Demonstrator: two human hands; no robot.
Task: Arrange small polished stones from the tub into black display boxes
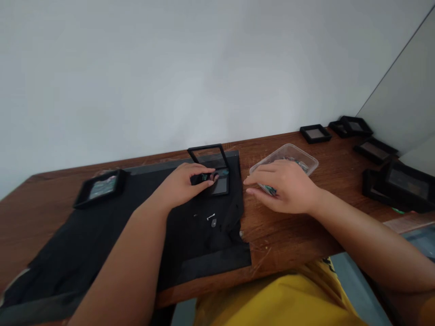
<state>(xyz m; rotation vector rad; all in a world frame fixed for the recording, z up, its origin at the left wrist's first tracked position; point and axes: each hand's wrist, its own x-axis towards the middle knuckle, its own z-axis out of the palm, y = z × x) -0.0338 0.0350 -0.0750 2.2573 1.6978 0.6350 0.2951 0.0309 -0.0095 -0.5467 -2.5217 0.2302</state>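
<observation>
Standing open: black rectangular case [223,192], see-through lid [210,156].

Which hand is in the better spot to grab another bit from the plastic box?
Probably the right hand: it is right by the near side of the box. The left hand is farther off, with its fingertips at the open case.

On the bench [288,235] lay the cloth [190,244], with one frame [100,188] at its left and the open case [217,183] at its right, and beyond its right edge sat the tub [307,160], left of the other frames [315,133]
</observation>
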